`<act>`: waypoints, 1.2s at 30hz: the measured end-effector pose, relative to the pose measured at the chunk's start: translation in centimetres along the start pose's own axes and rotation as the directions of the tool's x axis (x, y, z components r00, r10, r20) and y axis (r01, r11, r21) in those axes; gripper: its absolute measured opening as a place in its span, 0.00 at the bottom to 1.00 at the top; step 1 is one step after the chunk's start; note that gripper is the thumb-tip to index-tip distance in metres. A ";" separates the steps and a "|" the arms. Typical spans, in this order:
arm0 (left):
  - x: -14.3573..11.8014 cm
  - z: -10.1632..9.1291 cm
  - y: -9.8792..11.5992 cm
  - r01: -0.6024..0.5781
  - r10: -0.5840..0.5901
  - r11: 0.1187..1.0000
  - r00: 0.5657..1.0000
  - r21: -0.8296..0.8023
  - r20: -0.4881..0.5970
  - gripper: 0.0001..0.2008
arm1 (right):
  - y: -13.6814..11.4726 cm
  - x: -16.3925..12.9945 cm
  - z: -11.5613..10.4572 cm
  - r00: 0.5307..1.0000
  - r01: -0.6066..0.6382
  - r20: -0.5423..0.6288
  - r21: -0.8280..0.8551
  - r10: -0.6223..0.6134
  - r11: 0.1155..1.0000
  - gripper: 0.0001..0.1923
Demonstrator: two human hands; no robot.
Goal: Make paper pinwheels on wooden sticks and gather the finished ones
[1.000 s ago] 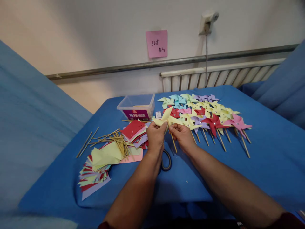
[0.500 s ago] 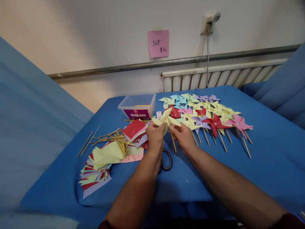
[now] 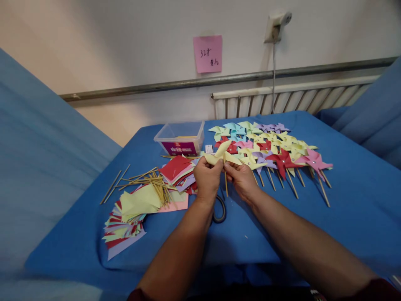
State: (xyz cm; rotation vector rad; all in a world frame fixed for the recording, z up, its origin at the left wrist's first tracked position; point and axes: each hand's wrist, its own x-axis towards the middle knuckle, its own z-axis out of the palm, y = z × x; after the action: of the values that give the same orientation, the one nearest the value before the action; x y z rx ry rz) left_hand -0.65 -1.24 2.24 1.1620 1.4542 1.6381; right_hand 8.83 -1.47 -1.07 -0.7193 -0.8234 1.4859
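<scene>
Between my hands, above the table, is a pale yellow paper pinwheel (image 3: 222, 149) on a thin wooden stick (image 3: 226, 184). My left hand (image 3: 207, 175) is closed on the pinwheel from the left, its thumb near the centre where the stick's top shows. From the right, my right hand (image 3: 240, 177) pinches at the same centre and lower vane. The stick hangs down between the two hands, its back side toward me. Black-handled scissors (image 3: 219, 210) lie on the cloth under my left forearm, partly hidden by it.
Finished-looking pinwheels (image 3: 283, 161) in several colours lie in rows at right. Loose sticks (image 3: 156, 186) rest on fanned paper sheets (image 3: 138, 205) at left. Behind stand a clear plastic box (image 3: 180, 138) and a small white box (image 3: 209, 149). Blue cloth (image 3: 354, 196) covers the table.
The pinwheel has been turned in my hands, so the stick now shows in front of the vanes instead of behind. My hands stay in nearly the same place.
</scene>
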 end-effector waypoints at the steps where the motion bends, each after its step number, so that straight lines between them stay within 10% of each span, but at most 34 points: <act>1: 0.0 0.0 -0.1 -0.006 0.006 1.000 1.000 0.007 -0.002 0.10 | 0.1 0.1 -0.1 1.000 0.006 0.003 -0.009 -0.006 1.000 0.16; 36: -0.1 -0.1 0.3 -0.042 0.045 0.996 0.998 0.077 -0.034 0.07 | -0.1 -0.2 0.0 0.998 0.017 -0.060 -0.019 -0.018 1.000 0.16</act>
State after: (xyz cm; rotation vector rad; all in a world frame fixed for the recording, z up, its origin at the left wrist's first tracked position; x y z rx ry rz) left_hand -0.68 -1.43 2.47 1.2204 1.5356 1.6533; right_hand 8.86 -1.64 -1.02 -0.7652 -0.7963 1.4362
